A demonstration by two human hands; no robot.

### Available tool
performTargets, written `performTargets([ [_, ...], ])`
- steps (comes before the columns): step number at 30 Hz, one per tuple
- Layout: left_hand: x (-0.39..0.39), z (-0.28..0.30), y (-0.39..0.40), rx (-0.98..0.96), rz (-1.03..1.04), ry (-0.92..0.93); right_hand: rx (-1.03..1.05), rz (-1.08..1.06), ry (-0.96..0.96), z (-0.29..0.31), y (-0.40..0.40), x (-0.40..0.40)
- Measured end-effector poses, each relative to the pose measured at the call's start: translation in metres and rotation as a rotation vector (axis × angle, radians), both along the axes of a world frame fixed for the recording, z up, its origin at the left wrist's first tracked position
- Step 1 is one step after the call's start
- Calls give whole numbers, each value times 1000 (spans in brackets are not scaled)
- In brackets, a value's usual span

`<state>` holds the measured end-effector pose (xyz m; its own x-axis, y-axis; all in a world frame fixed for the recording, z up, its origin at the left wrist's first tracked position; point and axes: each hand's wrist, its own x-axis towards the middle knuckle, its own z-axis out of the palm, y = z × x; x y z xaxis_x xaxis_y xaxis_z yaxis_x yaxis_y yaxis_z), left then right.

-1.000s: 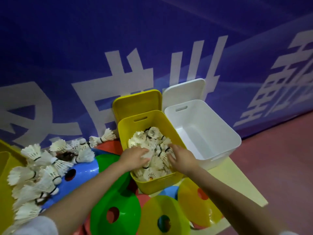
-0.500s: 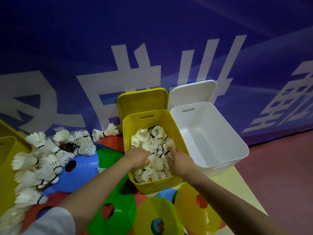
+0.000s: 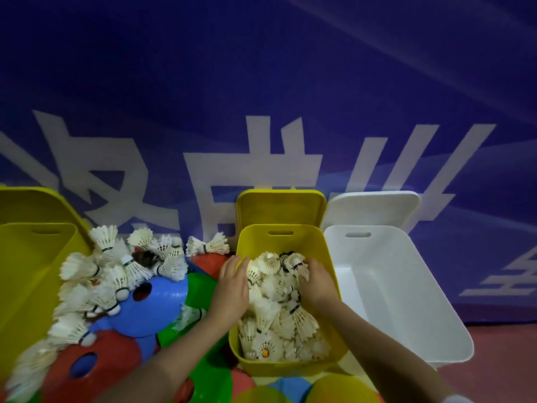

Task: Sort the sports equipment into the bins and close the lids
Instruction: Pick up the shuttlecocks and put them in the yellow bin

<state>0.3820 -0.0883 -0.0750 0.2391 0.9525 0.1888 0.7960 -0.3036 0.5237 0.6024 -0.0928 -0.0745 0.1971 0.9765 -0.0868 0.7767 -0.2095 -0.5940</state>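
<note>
While a blue wall banner (image 3: 261, 82) with large white characters fills the whole background, the landmark here is the yellow bin (image 3: 331, 248) standing at centre against it, its yellow lid (image 3: 280, 207) propped upright behind it. Just to the right of the yellow bin, touching its side, stands a white bin (image 3: 406, 286) with nothing visible inside, and its white lid (image 3: 374, 207) leans on the banner behind. Well to the left of the yellow bin, at the picture's edge, a second yellow container (image 3: 32, 271) is partly cut off. Between that container and the yellow bin lies a heap of flat training cones: a blue cone (image 3: 157, 309) with a round hole, a red cone (image 3: 96, 370) nearer the camera, and a green cone (image 3: 200, 289) touching the bin's left wall; more cones in yellow and blue show in front of the bin at the bottom edge. Over this heap sprawls a loose pile of shuttlecocks (image 3: 116, 271), white-feathered, running from the banner down to the lower left corner. Inside the yellow bin lie many more binned shuttlecocks (image 3: 279, 321), filling its floor. The left hand (image 3: 232, 286) rests at the bin's left rim, fingers straight and together, pressing on the feathers. The right hand (image 3: 316, 283) is inside the bin toward its right wall, fingers bent down into the shuttlecocks; whether it grips any I cannot tell.
</note>
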Motion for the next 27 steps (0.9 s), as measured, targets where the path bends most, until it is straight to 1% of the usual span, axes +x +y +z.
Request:
performTargets([
  [3,0,1,5,-94,108,-170,-1,58,-89,-11,18,1],
  [5,-1,-1,6,-173,149,-269,-55,126,-185,-20,27,2],
  [7,0,-1,4,-190,152,-289,-113,177,-227,-28,32,2],
  [10,-1,-1,3,-183,168,-333,-136,242,-264,-34,33,3],
  [14,2,-5,3,-191,185,-410,-230,314,-281,-35,29,9],
  [17,1,-7,3,-211,191,-443,-262,329,-359,-33,21,4],
  [20,-4,-5,4,-275,166,-513,-118,237,-365,-22,15,-10],
  [22,-14,-4,6,-358,84,-557,16,198,-349,-12,14,-22],
  [24,-31,-2,8,-423,9,-529,116,176,-270,0,11,-40],
  [27,-72,-2,8,-450,-8,-469,259,162,-138,18,3,-77],
])
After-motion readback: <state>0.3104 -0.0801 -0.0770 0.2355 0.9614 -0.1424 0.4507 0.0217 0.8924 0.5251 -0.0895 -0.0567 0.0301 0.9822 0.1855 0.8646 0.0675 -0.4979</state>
